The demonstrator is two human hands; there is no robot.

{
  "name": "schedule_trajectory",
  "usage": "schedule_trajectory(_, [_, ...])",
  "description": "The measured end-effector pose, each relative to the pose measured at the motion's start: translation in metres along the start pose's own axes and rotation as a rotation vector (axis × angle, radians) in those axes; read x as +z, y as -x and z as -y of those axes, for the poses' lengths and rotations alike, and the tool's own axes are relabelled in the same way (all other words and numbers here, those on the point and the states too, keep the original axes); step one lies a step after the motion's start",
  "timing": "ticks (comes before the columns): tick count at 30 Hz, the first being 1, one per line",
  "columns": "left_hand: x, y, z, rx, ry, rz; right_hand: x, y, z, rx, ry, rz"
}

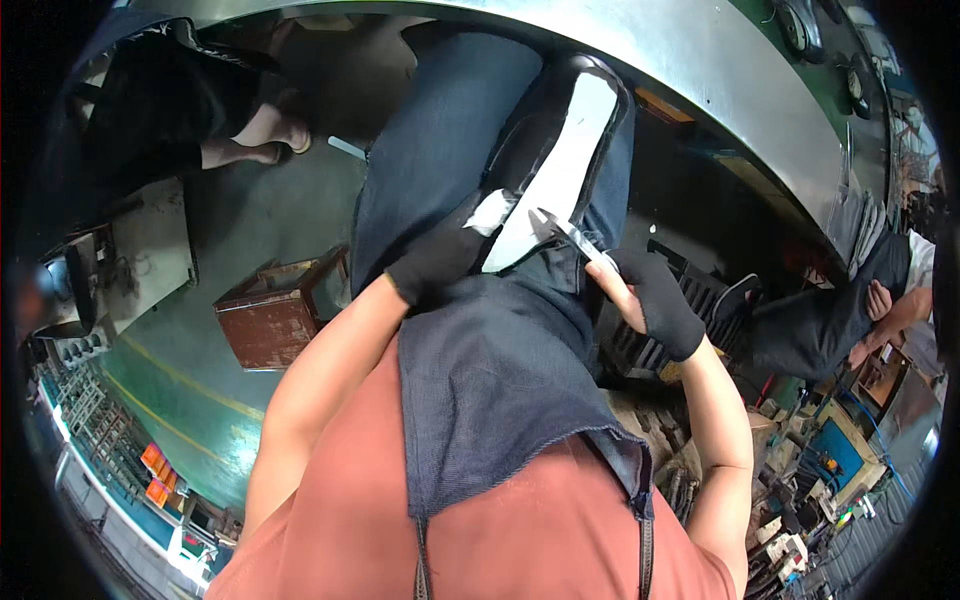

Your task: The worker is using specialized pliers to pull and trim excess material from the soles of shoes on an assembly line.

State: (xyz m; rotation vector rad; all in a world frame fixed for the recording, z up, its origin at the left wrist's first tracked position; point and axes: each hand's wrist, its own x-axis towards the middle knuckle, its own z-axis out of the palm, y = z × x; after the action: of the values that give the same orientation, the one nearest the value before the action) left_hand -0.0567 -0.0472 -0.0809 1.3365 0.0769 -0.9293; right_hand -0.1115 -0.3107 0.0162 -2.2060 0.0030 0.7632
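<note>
fingers of the right hand (660, 305) are clamped on the handles of a metal hand tool (573, 236), its tips over the near end of the white sole-shaped piece (562, 150); those of the left hand (438, 255) rest at that piece's left edge, gripping or merely pressing, i cannot tell. the white piece lies within a black shoe-shaped form (522, 145). for clean work, i'd brace the form firmly, keep the tips shallow and turn the form rather than the wrist. the white piece looks smooth, flat and long; nearer than it, the apron (490, 340) is creased, dark, woven cloth; beyond it, the tabletop (640, 35) is shiny metal.
</note>
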Motion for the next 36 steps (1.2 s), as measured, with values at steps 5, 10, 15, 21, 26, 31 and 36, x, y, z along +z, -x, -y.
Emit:
schedule_trajectory(5, [0.005, 0.004, 0.010, 0.294, -0.690, -0.124, -0.001, -0.006, 0.054, -0.222, 0.024, 0.033])
schedule_trajectory(10, [0.012, 0.006, -0.008, 0.272, -0.578, -0.139, 0.015, -0.027, 0.031, -0.703, 0.119, -0.052])
schedule_trajectory(15, [-0.003, 0.001, 0.019, 0.376, -0.730, -0.121, 0.021, -0.019, 0.011, -0.508, 0.237, -0.117])
schedule_trajectory(21, [-0.001, 0.024, -0.008, 0.251, -0.698, -0.212, 0.024, -0.026, -0.017, 0.236, -0.378, -0.038])
schedule_trajectory(26, [-0.063, 0.070, -0.124, 0.375, -0.646, -0.268, 0.002, 0.051, -0.055, 0.291, -0.348, -0.038])
schedule_trajectory(31, [-0.029, -0.032, -0.106, 0.883, -0.666, -0.580, 0.020, 0.055, -0.033, 0.244, -0.503, -0.139])
schedule_trajectory(36, [0.009, -0.040, 0.005, 0.536, -0.537, -0.360, 0.033, 0.052, -0.024, 0.092, -0.367, -0.204])
